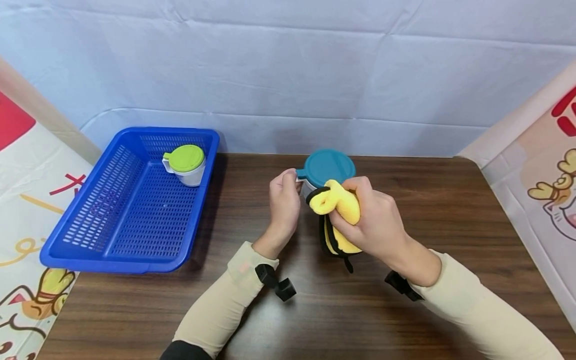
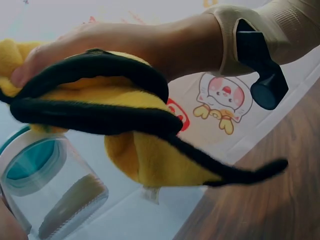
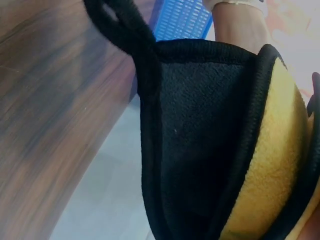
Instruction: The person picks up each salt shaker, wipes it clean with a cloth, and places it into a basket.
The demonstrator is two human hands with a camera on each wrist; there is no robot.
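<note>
In the basket [image 1: 135,265] sits 1 green-lidded jar [image 1: 186,159]; left fingers [image 1: 288,181] grip teal-lidded jar [image 1: 330,168], right fingers [image 1: 359,184] cloth [image 1: 347,204].

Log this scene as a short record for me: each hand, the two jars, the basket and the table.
left hand: holds the teal-lidded jar at its left side
right hand: grips a bunched yellow-and-black cloth
teal-lidded jar: closed, partly hidden by the cloth
green-lidded jar: closed, upright in the basket's far right corner
basket: blue, perforated, left of both hands
table: dark, wood-grained
</note>
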